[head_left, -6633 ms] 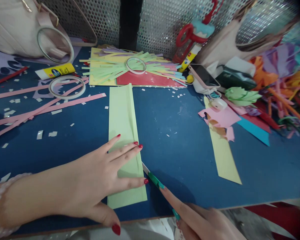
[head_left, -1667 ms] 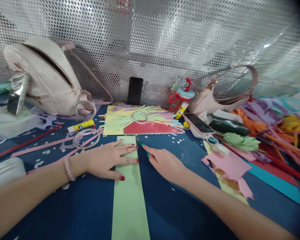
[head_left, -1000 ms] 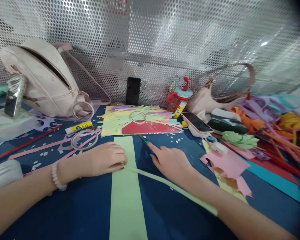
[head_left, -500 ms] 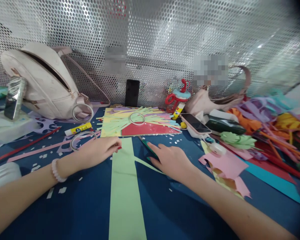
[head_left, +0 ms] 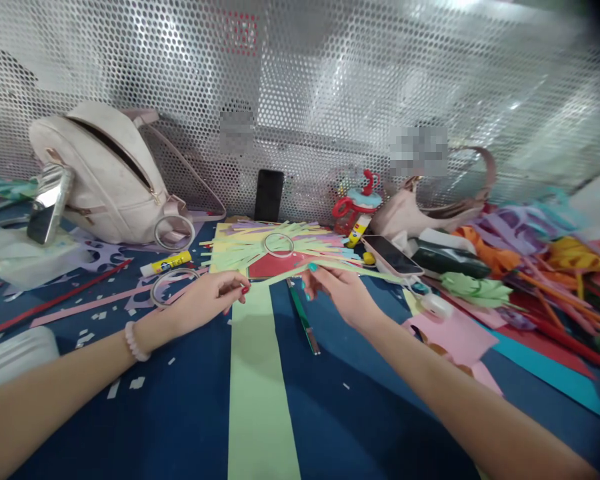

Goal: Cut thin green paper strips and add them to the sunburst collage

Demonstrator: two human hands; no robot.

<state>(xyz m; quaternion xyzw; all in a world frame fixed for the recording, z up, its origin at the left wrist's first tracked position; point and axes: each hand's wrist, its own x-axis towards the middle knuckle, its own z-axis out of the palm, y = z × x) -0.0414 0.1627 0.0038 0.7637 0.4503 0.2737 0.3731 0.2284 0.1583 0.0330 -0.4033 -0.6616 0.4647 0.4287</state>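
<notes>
A long light-green paper sheet point(head_left: 260, 393) runs down the table between my forearms. My left hand point(head_left: 213, 293) is at its far end, fingers curled in a pinch where a narrow green paper strip point(head_left: 283, 273) begins. My right hand point(head_left: 343, 290) pinches that strip between thumb and finger and lifts it above the table. The strip's free end stretches rightward past the hand, towards a phone. Below the right fingers, a slim green cutter point(head_left: 303, 313) lies on the blue table, beside the sheet. Its blade is hard to make out.
Behind the hands, a collage of paper strips point(head_left: 230, 250) bears a tape ring point(head_left: 279, 245). To the left are a glue stick point(head_left: 166, 264), another ring point(head_left: 174, 287) and a backpack point(head_left: 110, 180). Rightward sit a phone point(head_left: 391, 255), a handbag point(head_left: 405, 207) and coloured paper scraps point(head_left: 510, 233).
My right hand has let go of the green cutter, which now lies on the table, and has raised the thin green strip. My left hand stays near the sheet's far end.
</notes>
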